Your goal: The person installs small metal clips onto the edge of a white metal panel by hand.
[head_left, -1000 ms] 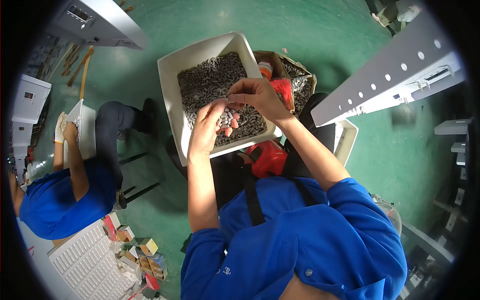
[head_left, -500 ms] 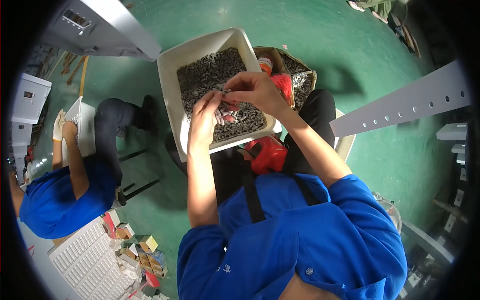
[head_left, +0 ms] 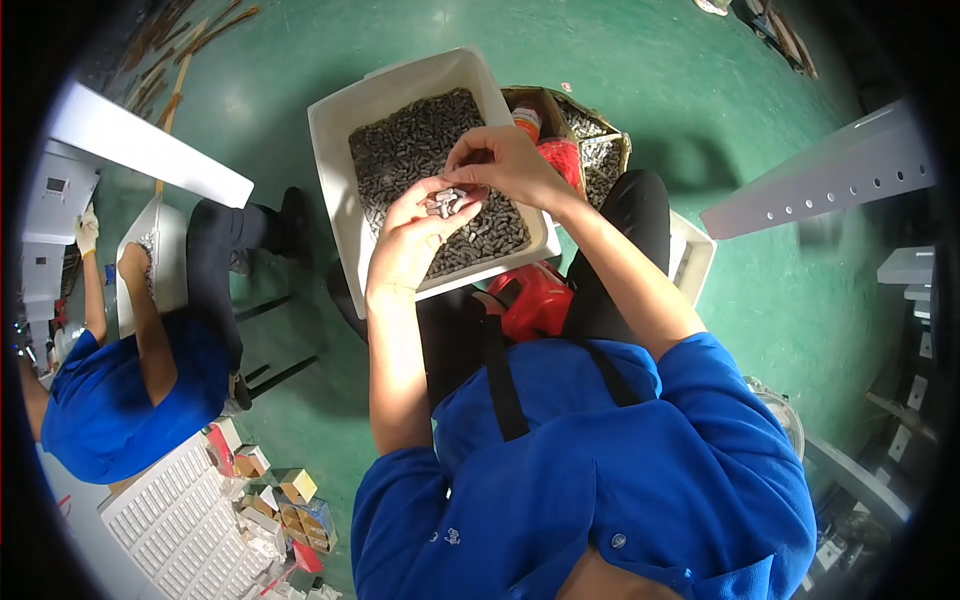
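A white rectangular bin (head_left: 340, 190) filled with several small grey metal parts (head_left: 420, 150) rests on my lap. My left hand (head_left: 410, 235) is cupped palm up over the bin, holding a small heap of the grey parts (head_left: 445, 200). My right hand (head_left: 500, 160) hovers just above that heap, its fingertips pinched on the parts in my left palm. Both forearms come up from my blue shirt.
A cardboard box (head_left: 590, 140) with more grey parts and a red object (head_left: 530, 295) sit beside the bin. A co-worker in blue (head_left: 110, 390) sits at left with a white tray (head_left: 160, 260). White perforated racks (head_left: 830, 170), a white grid tray (head_left: 180, 520) and small boxes (head_left: 290, 500) lie around on green floor.
Both hands stay together over the bin; the view has shifted slightly, and my right fingers now pick at the parts in my left palm.
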### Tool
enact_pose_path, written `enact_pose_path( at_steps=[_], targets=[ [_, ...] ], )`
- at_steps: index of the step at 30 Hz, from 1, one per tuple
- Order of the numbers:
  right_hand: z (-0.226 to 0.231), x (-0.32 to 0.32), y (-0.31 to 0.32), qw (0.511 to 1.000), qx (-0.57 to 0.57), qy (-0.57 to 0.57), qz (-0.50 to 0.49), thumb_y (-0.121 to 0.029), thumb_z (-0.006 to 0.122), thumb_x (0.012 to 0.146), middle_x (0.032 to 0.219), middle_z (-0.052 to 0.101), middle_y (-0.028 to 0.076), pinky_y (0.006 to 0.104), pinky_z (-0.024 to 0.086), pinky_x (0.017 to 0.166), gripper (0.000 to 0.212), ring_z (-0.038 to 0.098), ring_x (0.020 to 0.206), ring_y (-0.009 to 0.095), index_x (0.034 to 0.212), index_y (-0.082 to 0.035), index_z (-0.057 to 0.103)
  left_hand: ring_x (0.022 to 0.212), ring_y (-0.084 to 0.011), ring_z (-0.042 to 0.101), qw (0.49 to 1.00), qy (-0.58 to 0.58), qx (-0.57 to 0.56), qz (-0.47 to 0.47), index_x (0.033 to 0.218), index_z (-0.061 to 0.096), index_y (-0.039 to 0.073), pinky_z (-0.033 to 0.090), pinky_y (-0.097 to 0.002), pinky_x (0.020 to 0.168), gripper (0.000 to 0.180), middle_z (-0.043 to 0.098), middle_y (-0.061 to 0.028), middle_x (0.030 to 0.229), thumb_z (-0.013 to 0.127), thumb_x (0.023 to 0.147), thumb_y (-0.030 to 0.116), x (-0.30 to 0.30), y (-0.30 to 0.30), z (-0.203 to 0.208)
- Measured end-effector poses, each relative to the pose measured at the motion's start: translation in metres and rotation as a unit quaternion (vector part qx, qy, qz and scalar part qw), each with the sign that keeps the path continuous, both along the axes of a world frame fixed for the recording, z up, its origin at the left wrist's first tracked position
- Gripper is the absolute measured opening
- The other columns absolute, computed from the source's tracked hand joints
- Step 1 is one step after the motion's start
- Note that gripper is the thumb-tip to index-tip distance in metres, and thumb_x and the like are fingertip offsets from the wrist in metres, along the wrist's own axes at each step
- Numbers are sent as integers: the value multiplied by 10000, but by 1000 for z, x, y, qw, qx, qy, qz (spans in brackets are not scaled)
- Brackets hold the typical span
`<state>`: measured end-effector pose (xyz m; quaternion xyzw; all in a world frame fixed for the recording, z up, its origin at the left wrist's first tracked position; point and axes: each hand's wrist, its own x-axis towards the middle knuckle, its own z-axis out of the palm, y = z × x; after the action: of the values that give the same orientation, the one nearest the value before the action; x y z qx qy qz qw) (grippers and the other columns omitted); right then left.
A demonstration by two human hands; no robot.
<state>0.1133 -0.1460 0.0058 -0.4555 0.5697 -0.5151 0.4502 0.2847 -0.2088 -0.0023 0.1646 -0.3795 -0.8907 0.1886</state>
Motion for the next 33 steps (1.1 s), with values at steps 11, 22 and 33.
enact_pose_path(
  at_steps=[11, 22, 33],
  targets=[
    [6, -12, 17, 936, -46, -348, 17, -53, 669, 794, 797, 600, 35, 239, 496, 706, 163, 598, 721, 122, 939, -12, 608, 1217, -282, 448, 912, -287, -289, -56, 1260, 467, 38, 448, -364, 943, 634, 476, -150, 1272, 326, 706, -236, 55, -4, 43],
    [49, 15, 15, 989, -101, -52, 95, 12, 688, 758, 798, 618, 23, 226, 479, 709, 127, 580, 759, 90, 875, 10, 639, 482, -35, 359, 979, -147, -118, 74, 905, 544, 31, 244, -165, 419, 240, 565, -61, 743, 412, 972, 220, 35, 30, 62],
    [47, -26, 44, 989, -132, -62, -27, -22, 711, 736, 780, 647, 49, 250, 479, 694, 127, 595, 745, 109, 860, -2, 692, 428, -16, 271, 988, -81, -110, 75, 765, 456, 74, 209, -167, 383, 344, 338, 49, 557, 354, 990, 313, -49, 50, 48]
  ],
)
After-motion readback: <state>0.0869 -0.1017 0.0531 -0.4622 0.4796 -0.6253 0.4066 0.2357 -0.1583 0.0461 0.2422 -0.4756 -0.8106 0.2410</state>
